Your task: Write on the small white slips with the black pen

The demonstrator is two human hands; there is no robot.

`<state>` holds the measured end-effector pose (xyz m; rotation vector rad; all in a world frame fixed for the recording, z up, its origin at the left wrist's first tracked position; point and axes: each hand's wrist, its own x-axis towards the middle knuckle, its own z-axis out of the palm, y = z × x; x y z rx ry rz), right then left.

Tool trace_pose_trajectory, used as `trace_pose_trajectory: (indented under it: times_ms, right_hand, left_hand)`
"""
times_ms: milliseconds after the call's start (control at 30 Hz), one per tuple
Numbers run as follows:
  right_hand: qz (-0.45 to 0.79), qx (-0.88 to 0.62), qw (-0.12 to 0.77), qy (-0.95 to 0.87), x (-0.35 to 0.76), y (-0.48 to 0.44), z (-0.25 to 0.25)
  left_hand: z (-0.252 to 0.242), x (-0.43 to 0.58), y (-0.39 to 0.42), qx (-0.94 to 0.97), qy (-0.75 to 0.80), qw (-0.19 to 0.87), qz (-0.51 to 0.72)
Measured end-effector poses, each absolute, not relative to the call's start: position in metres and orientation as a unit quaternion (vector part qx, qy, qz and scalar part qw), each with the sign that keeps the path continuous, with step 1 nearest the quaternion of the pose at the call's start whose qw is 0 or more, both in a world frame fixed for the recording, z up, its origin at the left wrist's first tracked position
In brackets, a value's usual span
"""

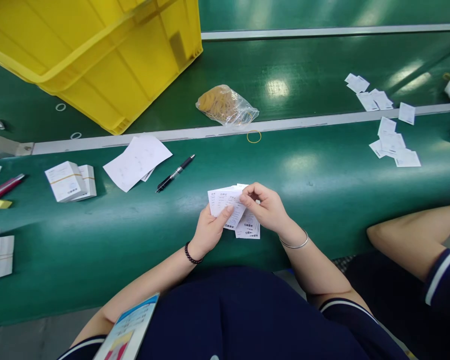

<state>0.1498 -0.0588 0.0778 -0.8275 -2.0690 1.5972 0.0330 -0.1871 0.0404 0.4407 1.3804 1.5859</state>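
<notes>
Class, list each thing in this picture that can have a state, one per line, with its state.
Left hand: gripping the slips.
Right hand: pinching the slips' top edge.
Slips: fanned, held above the belt.
Pen: capped, lying flat.
Bag: lying on its side, full of rubber bands.
Bundles: banded.
Crate: tilted.

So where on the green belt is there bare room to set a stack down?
Bare green surface lies between the black pen and the loose slips at right. Also bare below the banded stack, left of the left hand. The left edge is crowded.
</notes>
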Motion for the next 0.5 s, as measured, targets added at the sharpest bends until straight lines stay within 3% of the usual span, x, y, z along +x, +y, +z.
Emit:
trace_pose_trajectory:
  times_ms: [200, 500]
  right_hand:
    - [0.645, -0.304, 0.175, -0.679, 0.148, -0.061, 0.075]
    - [0.602, -0.297, 0.213, -0.710, 0.148, -0.061, 0.074]
  left_hand:
    - [0.047, 0.033, -0.186, 0.210, 0.575, 0.480, 0.628]
    - [0.055, 0.035, -0.186, 0.220, 0.591, 0.478, 0.612]
